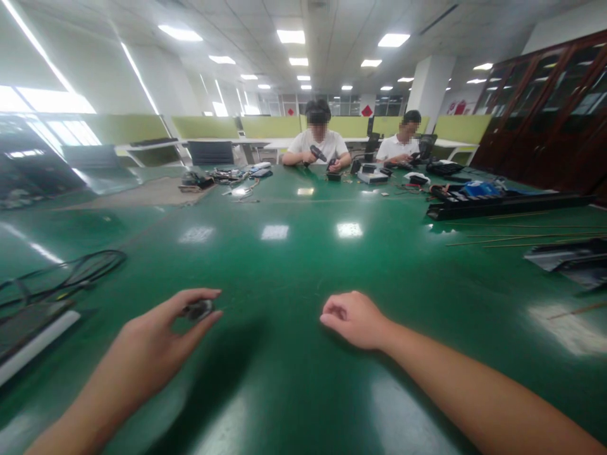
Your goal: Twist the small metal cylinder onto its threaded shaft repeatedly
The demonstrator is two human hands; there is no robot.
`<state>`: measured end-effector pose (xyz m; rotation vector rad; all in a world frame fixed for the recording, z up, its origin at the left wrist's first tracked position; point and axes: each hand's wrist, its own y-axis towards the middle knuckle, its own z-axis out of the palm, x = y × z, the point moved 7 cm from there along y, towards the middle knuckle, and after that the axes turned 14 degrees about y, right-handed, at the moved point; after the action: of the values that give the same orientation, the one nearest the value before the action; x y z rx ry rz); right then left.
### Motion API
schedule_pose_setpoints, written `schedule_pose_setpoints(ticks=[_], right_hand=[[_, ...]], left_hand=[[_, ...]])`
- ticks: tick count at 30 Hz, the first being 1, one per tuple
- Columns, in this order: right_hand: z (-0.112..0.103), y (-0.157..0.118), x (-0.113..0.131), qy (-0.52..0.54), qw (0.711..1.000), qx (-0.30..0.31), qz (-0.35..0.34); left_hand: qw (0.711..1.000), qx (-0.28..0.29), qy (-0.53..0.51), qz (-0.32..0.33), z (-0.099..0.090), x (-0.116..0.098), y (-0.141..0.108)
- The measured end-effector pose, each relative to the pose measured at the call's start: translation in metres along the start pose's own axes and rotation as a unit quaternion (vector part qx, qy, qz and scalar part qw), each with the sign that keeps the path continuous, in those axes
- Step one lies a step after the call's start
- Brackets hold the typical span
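My left hand (161,335) is over the green tabletop (284,272) at the lower left, thumb and forefinger curved apart around a small dark and silvery round object (200,309). The object lies within the curve of the fingers; its details are blurred. Right of centre, my right hand (355,319) rests near the tabletop with its fingers curled in. Nothing can be made out inside that curl.
Black cables (90,268) and a flat device with a pale edge (40,344) lie at the left. Across the table, one person (317,142) holds a power tool; another (398,145) sits to the right. Thin rods and metal parts (569,259) lie at right.
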<state>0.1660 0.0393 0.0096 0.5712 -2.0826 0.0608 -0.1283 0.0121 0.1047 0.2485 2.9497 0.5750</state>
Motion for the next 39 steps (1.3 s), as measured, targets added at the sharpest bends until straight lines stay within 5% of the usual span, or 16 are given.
schedule_pose_setpoints(ticks=[5, 10, 23, 39], right_hand=[[0.0, 0.0, 0.0, 0.004, 1.0, 0.007, 0.004], [0.001, 0.001, -0.002, -0.01, 1.0, 0.009, -0.002], [0.001, 0.0, -0.003, -0.018, 1.0, 0.009, -0.01], [0.003, 0.0, -0.007, 0.016, 1.0, 0.015, 0.01]], left_hand=[[0.971, 0.054, -0.175, 0.153, 0.052, -0.103, 0.04], [0.941, 0.061, -0.27, 0.194, 0.091, -0.146, 0.035], [0.903, 0.059, -0.338, 0.26, 0.091, -0.146, 0.024], [0.906, 0.08, -0.336, 0.243, 0.099, -0.148, 0.025]])
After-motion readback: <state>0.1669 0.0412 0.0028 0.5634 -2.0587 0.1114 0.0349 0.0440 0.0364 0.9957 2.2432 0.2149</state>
